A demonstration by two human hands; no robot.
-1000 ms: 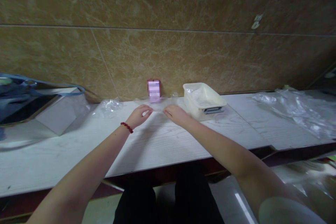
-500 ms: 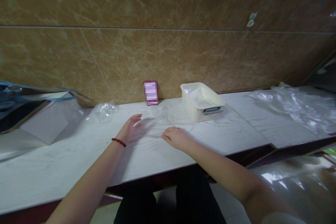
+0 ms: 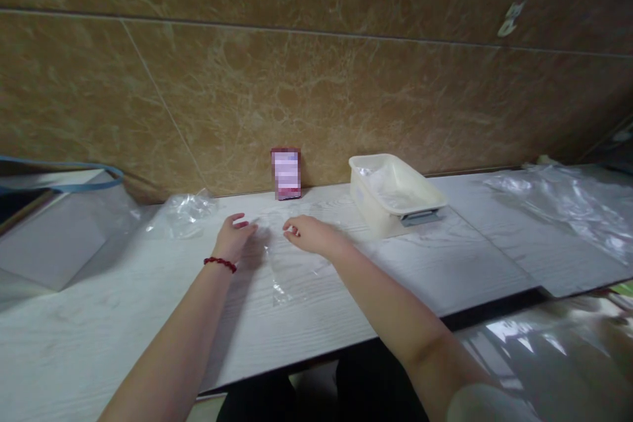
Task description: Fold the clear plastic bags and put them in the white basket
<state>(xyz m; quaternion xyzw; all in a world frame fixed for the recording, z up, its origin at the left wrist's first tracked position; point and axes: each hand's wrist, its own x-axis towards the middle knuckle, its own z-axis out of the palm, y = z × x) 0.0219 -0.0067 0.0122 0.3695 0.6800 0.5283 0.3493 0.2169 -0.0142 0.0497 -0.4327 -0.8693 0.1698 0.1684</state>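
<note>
Mid-frame, clear plastic lies spread, handling seemingly unfinished, the left hand loosely open, empty, the right hand curled, hold unclear.

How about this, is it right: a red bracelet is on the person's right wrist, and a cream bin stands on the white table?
Not quite: the head view shows the red bracelet on the wrist of the left hand, not the right hand. The cream bin does stand on the white table.
</note>
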